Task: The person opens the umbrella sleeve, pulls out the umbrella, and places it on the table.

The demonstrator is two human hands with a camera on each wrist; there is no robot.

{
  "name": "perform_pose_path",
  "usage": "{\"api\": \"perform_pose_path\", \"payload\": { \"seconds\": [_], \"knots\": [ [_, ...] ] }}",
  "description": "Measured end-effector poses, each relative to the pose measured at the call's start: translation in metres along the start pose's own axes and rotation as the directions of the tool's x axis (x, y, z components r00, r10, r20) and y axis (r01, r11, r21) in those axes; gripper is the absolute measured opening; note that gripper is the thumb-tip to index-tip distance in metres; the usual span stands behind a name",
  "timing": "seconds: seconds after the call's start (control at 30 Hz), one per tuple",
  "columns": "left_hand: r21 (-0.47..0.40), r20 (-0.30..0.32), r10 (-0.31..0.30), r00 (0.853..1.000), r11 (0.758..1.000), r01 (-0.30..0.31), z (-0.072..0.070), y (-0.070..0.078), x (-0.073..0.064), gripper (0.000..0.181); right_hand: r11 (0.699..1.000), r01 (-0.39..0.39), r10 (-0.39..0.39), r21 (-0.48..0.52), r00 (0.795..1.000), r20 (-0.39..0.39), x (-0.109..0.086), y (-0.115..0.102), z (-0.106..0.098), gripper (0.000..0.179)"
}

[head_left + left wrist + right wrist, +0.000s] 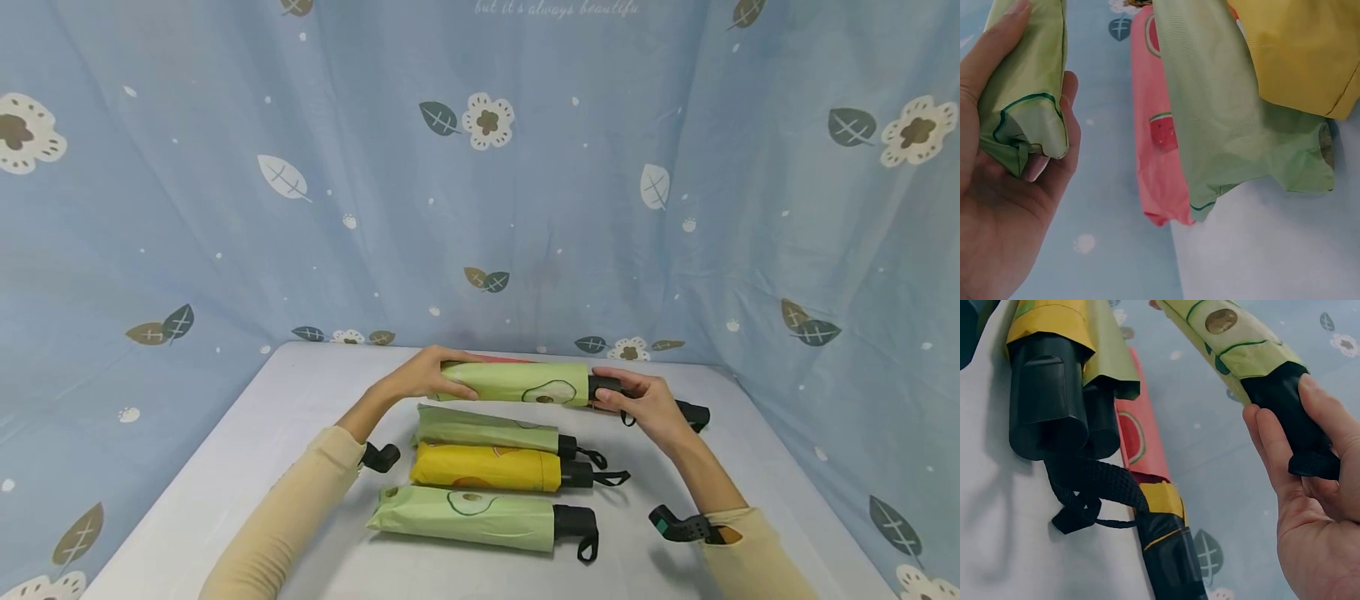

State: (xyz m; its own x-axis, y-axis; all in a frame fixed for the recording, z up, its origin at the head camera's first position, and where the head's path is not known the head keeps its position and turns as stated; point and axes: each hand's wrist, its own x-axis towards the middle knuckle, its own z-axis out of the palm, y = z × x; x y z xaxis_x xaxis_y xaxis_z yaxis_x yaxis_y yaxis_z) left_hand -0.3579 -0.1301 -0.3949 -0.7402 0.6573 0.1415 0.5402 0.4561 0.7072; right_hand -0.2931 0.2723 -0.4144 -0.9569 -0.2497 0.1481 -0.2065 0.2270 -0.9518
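Observation:
Both hands hold one folded light-green umbrella with an avocado print (517, 382) at the back of the table. My left hand (423, 374) grips its fabric end; the left wrist view shows thumb and fingers around the sleeve (1032, 94). At the other end my right hand (645, 402) grips the black handle (1288, 403), its strap loop hanging by the fingers. Nearer on the table lie a plain green umbrella (483, 428), a yellow umbrella (487, 467) and another avocado umbrella (465, 518). A pink watermelon-print umbrella (1154, 125) is mostly hidden behind the held one in the head view.
The white table (315, 392) ends at a blue curtain (390, 208) with leaf and flower prints. Black handles with strap loops (615, 478) point right. Each wrist wears a black camera mount (678, 525). A black handle end (693, 415) sticks out behind my right hand.

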Motion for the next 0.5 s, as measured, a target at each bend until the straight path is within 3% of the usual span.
{"api": "perform_pose_path", "payload": {
  "seconds": [0.3,0.5],
  "knots": [
    [0.001,0.001,-0.005,1.000,1.000,0.005,-0.0033,-0.0017,-0.0010,0.060,0.999,0.007,-0.009,-0.032,0.999,-0.050,-0.0015,0.0036,-0.0024,0.053],
    [-0.007,0.009,-0.010,1.000,1.000,0.010,-0.0041,-0.0048,-0.0011,0.059,0.999,0.015,-0.013,0.039,0.999,-0.042,-0.0043,0.0069,-0.0047,0.053]
  ]
}}
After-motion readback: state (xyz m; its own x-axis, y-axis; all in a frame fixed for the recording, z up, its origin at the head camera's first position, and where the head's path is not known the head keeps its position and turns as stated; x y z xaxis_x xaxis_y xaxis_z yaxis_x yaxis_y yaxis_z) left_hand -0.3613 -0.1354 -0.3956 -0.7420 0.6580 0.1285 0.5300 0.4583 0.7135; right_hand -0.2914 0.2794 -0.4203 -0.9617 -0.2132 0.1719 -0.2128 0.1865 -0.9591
